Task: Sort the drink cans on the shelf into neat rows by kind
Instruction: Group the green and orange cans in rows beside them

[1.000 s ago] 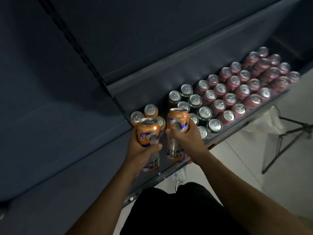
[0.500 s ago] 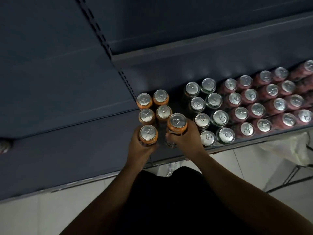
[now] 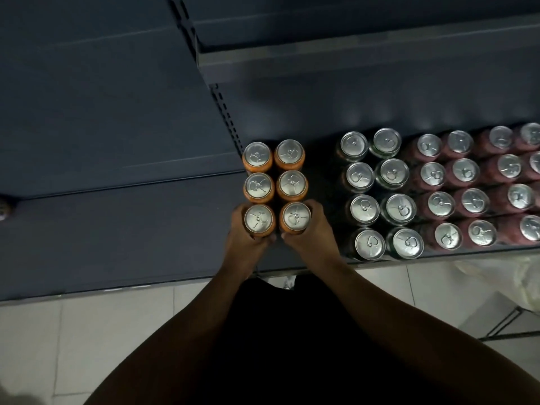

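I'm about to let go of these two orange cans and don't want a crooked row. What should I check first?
1. Left hand grips the front-left orange can: ok.
2. Right hand grips the front-right orange can: ok.
3. Both lids line up with the orange cans behind: ok.
4. Both bases rest flat on the shelf: cannot tell, hidden from above.
5. Block holds orange only: ok.
6. Block closed up to the dark cans: not ok, a gap.

Dim light over a pale tiled floor (image 3: 87, 340)
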